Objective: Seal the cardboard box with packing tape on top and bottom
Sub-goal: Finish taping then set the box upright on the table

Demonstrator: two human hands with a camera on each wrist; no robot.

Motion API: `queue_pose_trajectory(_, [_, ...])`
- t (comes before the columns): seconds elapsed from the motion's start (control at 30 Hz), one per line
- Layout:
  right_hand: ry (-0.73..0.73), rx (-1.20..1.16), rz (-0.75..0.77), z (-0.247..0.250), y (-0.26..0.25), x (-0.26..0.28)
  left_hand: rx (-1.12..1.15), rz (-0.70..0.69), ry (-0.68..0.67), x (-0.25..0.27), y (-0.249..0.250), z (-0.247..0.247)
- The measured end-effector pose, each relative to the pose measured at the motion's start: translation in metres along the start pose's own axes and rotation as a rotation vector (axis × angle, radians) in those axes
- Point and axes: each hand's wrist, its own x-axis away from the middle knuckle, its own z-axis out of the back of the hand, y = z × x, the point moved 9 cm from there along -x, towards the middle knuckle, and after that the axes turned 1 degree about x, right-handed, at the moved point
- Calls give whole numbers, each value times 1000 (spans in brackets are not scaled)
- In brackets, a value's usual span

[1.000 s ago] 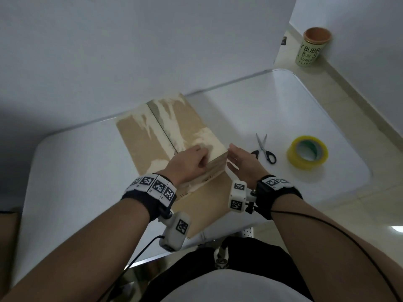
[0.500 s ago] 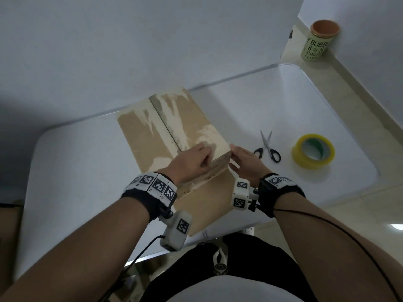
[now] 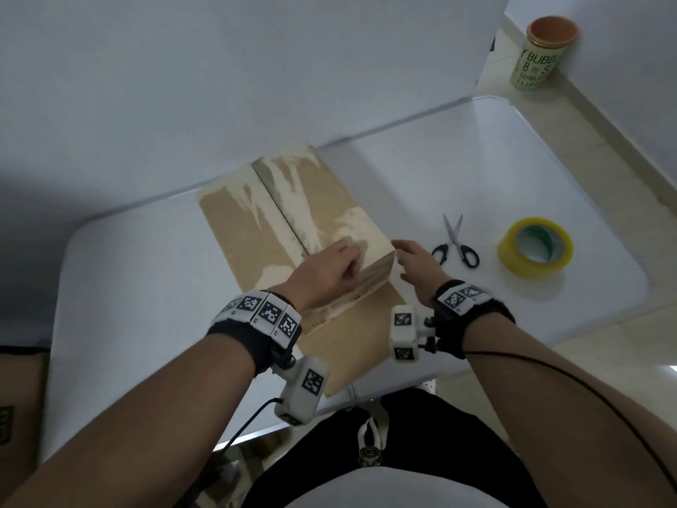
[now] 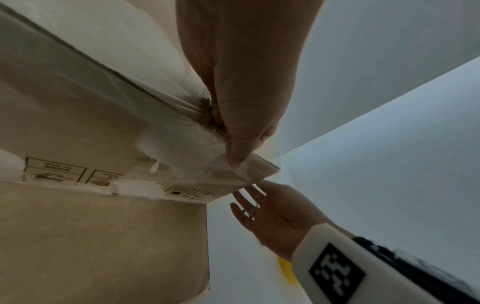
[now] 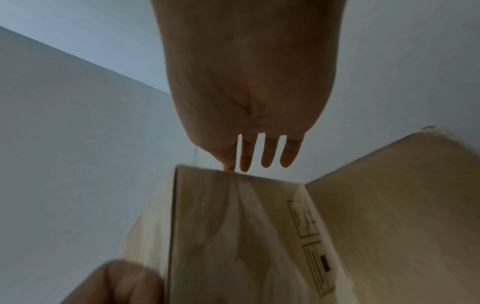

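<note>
Now the left hand point(image 3: 326, 276) presses flat on the cardboard box point(image 3: 256, 232), holding nothing. Beside the box corner, the right hand point(image 3: 417, 265) is open and empty, fingers point(image 5: 269, 152) straight.

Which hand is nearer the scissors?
Right. The right hand is just left of the scissors; the left hand rests on the box, farther away.

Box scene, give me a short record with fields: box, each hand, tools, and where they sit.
box: cardboard box on the white table, clear tape along its top seam
left hand: left hand presses on the box's near right corner
right hand: right hand open, fingers straight, at the box's right side
scissors: scissors closed, flat on the table right of the box
tape roll: yellow tape roll right of the scissors
</note>
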Motion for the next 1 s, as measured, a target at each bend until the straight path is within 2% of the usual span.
queue_pose_trajectory(0.23, [65, 25, 16, -8, -18, -7, 3, -27, -19, 1, 6, 3])
queue_pose_trajectory(0.37, [219, -225, -81, 18, 2, -1, 23, -38, -5, 2, 2, 2])
queue_pose_trajectory(0.43, [229, -253, -152, 25, 10, 12, 28, -45, 7, 2, 0, 3])
queue_pose_trajectory(0.5, [78, -192, -195, 13, 9, 25, 29, -53, 12, 2, 0, 3])
queue_pose_trajectory(0.57, [-166, -85, -204, -12, 3, 40, 39, -57, 10, 2, -1, 2])
queue_pose_trajectory(0.63, [-288, 12, -194, -23, -6, 49, 48, -54, 4, 2, -3, 1])
queue_pose_trajectory(0.7, [-238, 85, -195, -15, -15, 46, 42, -56, -9, 0, -3, 0])
queue_pose_trajectory(0.8, [-57, 172, -234, 6, -22, 29, 23, -56, -18, -1, -1, 0])
queue_pose_trajectory(0.97, [-14, 176, -267, 2, -19, 23, -61, -8, -9, 1, -2, -1])
queue_pose_trajectory(1.0, [0, 186, -224, 3, -21, 23, -92, -2, 4, 1, 0, 0])
